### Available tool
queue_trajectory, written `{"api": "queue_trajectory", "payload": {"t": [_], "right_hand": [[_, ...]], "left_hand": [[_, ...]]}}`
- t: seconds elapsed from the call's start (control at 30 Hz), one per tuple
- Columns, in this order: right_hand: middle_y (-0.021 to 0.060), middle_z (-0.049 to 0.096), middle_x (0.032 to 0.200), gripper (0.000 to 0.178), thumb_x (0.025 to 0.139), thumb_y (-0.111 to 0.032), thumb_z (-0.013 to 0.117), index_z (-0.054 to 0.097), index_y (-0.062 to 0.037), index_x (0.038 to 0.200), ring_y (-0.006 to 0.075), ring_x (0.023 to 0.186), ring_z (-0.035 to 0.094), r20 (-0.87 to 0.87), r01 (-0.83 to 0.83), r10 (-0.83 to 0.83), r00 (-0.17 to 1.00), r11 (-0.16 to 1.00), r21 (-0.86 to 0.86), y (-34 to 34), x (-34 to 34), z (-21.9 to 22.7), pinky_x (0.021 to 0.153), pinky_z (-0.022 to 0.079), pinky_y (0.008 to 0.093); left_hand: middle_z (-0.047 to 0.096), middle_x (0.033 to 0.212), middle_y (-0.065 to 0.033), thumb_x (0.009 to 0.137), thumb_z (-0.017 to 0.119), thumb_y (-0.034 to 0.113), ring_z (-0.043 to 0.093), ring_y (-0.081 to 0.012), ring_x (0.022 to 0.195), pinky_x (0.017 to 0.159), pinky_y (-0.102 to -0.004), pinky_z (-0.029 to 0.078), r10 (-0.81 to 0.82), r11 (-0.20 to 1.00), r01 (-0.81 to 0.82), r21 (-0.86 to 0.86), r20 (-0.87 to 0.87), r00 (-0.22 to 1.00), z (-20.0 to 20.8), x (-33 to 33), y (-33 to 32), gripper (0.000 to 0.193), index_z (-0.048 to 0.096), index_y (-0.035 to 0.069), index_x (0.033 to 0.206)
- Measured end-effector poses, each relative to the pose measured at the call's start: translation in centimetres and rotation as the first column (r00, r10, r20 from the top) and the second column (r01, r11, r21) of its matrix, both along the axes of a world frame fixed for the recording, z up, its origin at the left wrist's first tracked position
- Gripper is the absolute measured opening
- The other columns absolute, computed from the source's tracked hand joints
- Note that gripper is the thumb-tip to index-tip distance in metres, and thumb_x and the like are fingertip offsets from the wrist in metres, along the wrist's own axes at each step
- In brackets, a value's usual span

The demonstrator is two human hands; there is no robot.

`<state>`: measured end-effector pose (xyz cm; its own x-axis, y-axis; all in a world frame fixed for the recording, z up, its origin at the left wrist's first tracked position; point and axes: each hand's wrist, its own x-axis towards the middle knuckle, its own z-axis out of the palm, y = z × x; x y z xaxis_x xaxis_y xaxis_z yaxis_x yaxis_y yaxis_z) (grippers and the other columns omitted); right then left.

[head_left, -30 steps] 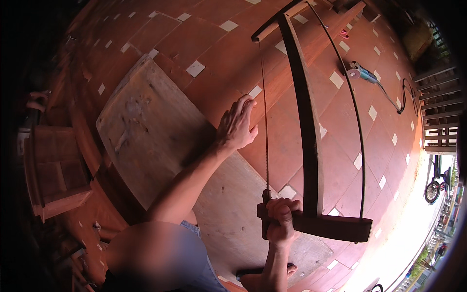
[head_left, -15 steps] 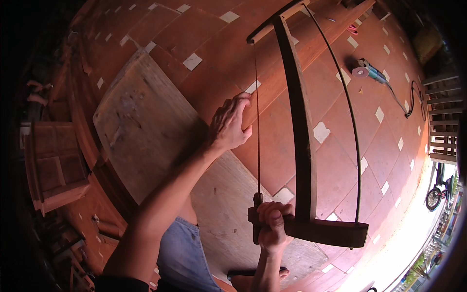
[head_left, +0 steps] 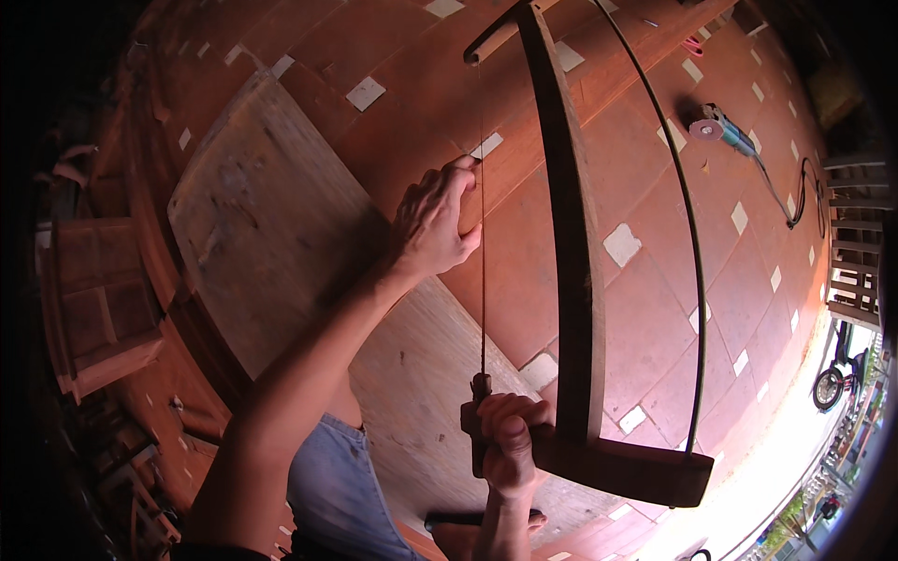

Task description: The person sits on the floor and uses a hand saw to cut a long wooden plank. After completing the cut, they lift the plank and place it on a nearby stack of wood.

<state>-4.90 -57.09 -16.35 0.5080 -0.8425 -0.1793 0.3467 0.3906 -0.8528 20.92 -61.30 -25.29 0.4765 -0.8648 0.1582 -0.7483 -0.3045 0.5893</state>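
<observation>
The right hand [head_left: 512, 444] clenched a dark wooden frame saw [head_left: 575, 252], blade [head_left: 483, 309] running forward just right of the left hand [head_left: 432, 220] gripping a reddish-brown wooden plank [head_left: 514, 168].

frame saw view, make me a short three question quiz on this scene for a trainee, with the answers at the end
1. Which hand is closed around the lower end of the frame saw?
2. True or false: the angle grinder lies on the tiled floor.
3. Fill the gap: of the saw's parts, the left hand is nearest to the thin ____.

Key:
1. The right hand.
2. True.
3. Blade.
</observation>
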Motion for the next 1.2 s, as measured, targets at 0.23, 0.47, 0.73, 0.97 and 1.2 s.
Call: {"api": "queue_trajectory", "payload": {"t": [0.23, 0.47, 0.73, 0.97, 1.2], "right_hand": [[0.0069, 0.052, 0.067, 0.028, 0.099, -0.02, 0.067, 0.047, -0.0074, 0.084, 0.0188, 0.06, 0.049, 0.018, 0.001, -0.002, 1.0, 0.999, 0.034, -0.5, 0.6, 0.0, 0.075, 0.048, 0.042], [0.0062, 0.051, 0.069, 0.027, 0.1, -0.019, 0.066, 0.046, -0.0079, 0.085, 0.0183, 0.061, 0.048, 0.013, -0.036, 0.036, 0.999, 0.999, -0.002, -0.9, 0.7, 0.2, 0.075, 0.047, 0.0412], [0.0114, 0.059, 0.074, 0.024, 0.101, -0.014, 0.066, 0.05, -0.0038, 0.088, 0.0209, 0.07, 0.055, 0.112, -0.037, 0.03, 0.993, 0.998, 0.057, -0.8, 0.3, -0.6, 0.076, 0.049, 0.0409], [0.0041, 0.048, 0.07, 0.029, 0.102, -0.022, 0.065, 0.047, -0.0065, 0.086, 0.0172, 0.062, 0.046, -0.049, 0.004, -0.004, 0.999, 1.0, 0.008, -2.4, 3.6, -0.6, 0.071, 0.046, 0.0385], [0.0021, 0.046, 0.066, 0.037, 0.1, -0.033, 0.069, 0.047, -0.0089, 0.082, 0.0178, 0.058, 0.047, 0.0, 0.002, -0.002, 1.0, 0.999, 0.05, 1.0, -1.2, 2.3, 0.068, 0.047, 0.0387]], "left_hand": [[0.054, 0.14, -0.0181, 0.075, 0.082, 0.011, 0.058, -0.0369, 0.118, 0.1, -0.046, 0.045, -0.016, 1.0, 0.016, -0.021, 0.013, 1.0, -0.6, 0.1, 0.1, 0.057, 0.048, 0.002, 0.12], [0.056, 0.138, -0.0168, 0.075, 0.082, 0.009, 0.058, -0.0353, 0.116, 0.099, -0.0453, 0.045, -0.02, 1.0, 0.021, -0.015, 0.035, 0.999, -0.6, 0.1, 0.2, 0.062, 0.047, 0.002, 0.125], [0.054, 0.142, -0.0171, 0.075, 0.082, 0.009, 0.058, -0.036, 0.117, 0.1, -0.0452, 0.045, -0.015, 1.0, 0.015, -0.004, 0.024, 1.0, -0.5, 0.2, 0.2, 0.059, 0.047, 0.002, 0.121], [0.054, 0.143, -0.0176, 0.075, 0.082, 0.008, 0.058, -0.0373, 0.118, 0.1, -0.0451, 0.045, -0.016, 1.0, 0.017, -0.023, 0.03, 0.999, -0.7, 0.1, 0.0, 0.057, 0.047, 0.002, 0.12], [0.053, 0.143, -0.0162, 0.076, 0.082, 0.008, 0.057, -0.0366, 0.119, 0.1, -0.045, 0.045, -0.021, 1.0, 0.021, -0.017, 0.013, 1.0, -0.7, 0.4, 0.4, 0.056, 0.047, 0.003, 0.12]]}}
